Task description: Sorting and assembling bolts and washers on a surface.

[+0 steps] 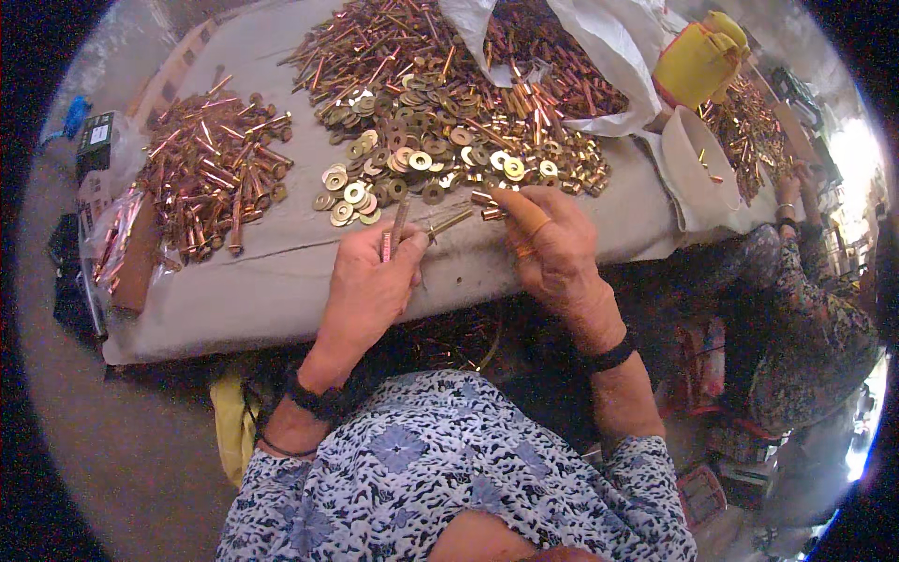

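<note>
My left hand [370, 281] is closed around threaded metal bolts [451, 225] near the table's front edge. One bolt points right toward my other hand, and another sticks up by the thumb. My right hand [567, 253], with orange covers on its fingers, pinches small copper-coloured metal sleeves [486, 208] close to the end of the right-pointing bolt. Whether they touch, I cannot tell. Just beyond both hands lies a heap of flat brass-coloured washers [420, 161]. Small shiny metal pieces [585, 167] spread to its right, and a large pile of bolts [375, 42] rises behind.
A separate pile of bolts [211, 173] lies on the cloth-covered table [290, 286] at left, beside a cardboard box [138, 253]. White sacking [618, 84], a yellow container [702, 66] and a pale bucket [693, 159] stand right. Another person's arm [791, 225] works at far right.
</note>
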The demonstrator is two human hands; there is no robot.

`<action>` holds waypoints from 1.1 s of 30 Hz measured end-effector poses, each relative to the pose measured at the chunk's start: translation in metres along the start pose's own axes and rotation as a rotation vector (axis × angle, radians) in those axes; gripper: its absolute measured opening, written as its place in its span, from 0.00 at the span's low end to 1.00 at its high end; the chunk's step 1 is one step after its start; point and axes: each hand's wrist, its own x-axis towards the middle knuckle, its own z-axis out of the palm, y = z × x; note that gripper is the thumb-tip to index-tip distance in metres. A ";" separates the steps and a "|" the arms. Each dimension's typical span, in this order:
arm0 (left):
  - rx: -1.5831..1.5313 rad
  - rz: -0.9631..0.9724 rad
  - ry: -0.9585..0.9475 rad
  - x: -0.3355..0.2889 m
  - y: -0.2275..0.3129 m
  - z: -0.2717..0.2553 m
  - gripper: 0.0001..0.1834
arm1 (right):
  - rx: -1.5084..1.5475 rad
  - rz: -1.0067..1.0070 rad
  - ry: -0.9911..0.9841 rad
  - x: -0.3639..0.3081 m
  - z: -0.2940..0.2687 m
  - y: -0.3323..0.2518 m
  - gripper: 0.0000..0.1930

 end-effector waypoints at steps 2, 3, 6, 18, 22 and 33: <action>0.025 0.026 -0.007 0.001 -0.004 0.001 0.10 | -0.011 -0.020 0.013 -0.003 0.002 0.003 0.18; 0.033 0.042 -0.008 0.001 -0.006 0.002 0.10 | -0.017 -0.030 0.020 -0.004 0.003 0.004 0.17; 0.096 0.078 -0.028 0.000 -0.006 0.003 0.09 | -0.040 -0.059 0.021 -0.006 0.004 0.003 0.19; 0.091 0.062 -0.017 -0.002 -0.005 0.004 0.08 | -0.026 -0.053 0.043 -0.007 -0.006 -0.002 0.19; 0.090 0.063 -0.035 -0.004 -0.002 0.004 0.08 | -0.047 -0.020 -0.005 -0.011 -0.008 -0.005 0.18; 0.110 0.158 -0.176 -0.008 -0.007 0.017 0.10 | 0.205 0.155 -0.169 -0.009 -0.016 -0.024 0.06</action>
